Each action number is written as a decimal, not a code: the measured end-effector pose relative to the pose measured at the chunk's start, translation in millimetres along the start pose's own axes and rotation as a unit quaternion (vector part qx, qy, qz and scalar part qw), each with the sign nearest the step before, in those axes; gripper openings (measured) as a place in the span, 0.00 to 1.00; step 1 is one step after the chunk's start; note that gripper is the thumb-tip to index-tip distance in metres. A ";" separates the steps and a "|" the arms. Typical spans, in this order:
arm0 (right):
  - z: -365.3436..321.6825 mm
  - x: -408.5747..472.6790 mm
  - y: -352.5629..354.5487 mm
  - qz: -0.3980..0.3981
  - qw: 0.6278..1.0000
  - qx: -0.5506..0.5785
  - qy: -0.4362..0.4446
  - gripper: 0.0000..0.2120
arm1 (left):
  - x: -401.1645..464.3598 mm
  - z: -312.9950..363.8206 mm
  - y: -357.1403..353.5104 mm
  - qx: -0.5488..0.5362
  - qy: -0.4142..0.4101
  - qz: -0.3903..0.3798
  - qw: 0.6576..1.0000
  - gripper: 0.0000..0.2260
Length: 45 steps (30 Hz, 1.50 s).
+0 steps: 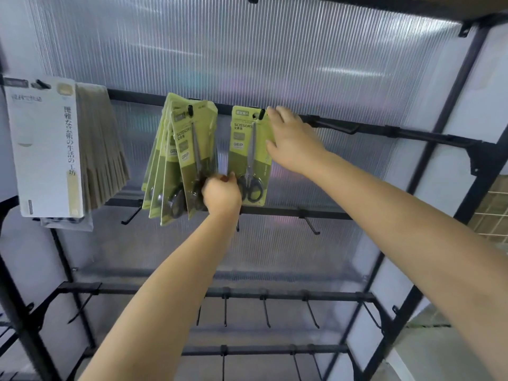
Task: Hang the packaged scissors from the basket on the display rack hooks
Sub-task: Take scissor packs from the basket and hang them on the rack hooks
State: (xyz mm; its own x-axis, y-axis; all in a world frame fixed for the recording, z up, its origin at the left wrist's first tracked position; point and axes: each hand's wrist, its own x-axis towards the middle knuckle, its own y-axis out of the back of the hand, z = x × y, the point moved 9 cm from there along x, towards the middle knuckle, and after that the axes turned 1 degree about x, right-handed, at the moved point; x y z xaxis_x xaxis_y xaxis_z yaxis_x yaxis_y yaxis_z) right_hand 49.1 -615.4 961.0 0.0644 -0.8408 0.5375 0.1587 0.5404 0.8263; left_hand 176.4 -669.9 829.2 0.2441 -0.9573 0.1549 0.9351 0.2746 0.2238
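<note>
Scissors pack, a green card with a clear blister over black-handled shears, hangs on the second hook of the upper rail, just right of a fanned bunch of the same packs on the neighbouring hook.

The right hand lies against the pack's upper right edge, fingers fairly straight and reaching up beside the hook; whether the thumb pinches the card from behind cannot be told. The left hand is curled at the lower corners, between the bunch and the single pack, and seems to pinch the bottom of the front pack of the bunch, though motion blur makes the exact contact unsure.

By its look, the pack should be light and flat: stiff enough to keep its shape, but a thin card that will bend or crease if squeezed mid-panel. The punched hole at the top is probably the weak spot and could tear if tugged sideways. I would hold it by the top edge near the hole to steer it onto the hook, with the bottom only steadied, since the metal blades put the weight low.

The basket is out of view. Far left hang white boxed goods, their small print unreadable.
</note>
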 end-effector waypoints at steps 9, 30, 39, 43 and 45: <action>-3.8 -34.3 14.2 0.022 1.000 0.017 0.000 0.30 | -34.3 4.0 -6.4 -0.015 -0.048 -0.071 0.996 0.14; 94.2 -434.2 -16.6 -0.152 0.950 0.066 -0.266 0.23 | -364.4 -43.5 -81.3 0.255 -0.335 -0.373 0.827 0.20; 138.6 -712.0 -6.3 -0.183 0.835 0.067 -0.514 0.25 | -586.7 -125.0 -140.0 0.237 -0.385 -0.569 0.687 0.18; 116.5 -834.5 -25.3 -0.146 0.746 0.110 -0.640 0.20 | -659.4 -189.2 -145.4 0.258 -0.377 -0.647 0.610 0.18; 92.5 -889.1 -45.6 -0.157 0.690 0.117 -0.696 0.20 | -683.6 -230.6 -148.8 0.286 -0.384 -0.672 0.565 0.17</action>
State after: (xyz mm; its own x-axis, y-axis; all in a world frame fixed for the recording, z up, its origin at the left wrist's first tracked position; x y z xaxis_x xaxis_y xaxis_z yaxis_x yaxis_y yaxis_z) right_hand -106.6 110.5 461.0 -0.9727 -0.1595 -0.1688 -0.2249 0.4664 0.8555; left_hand -70.5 -77.1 468.0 -0.9764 -0.0748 -0.2026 -0.1467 -0.4590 0.8762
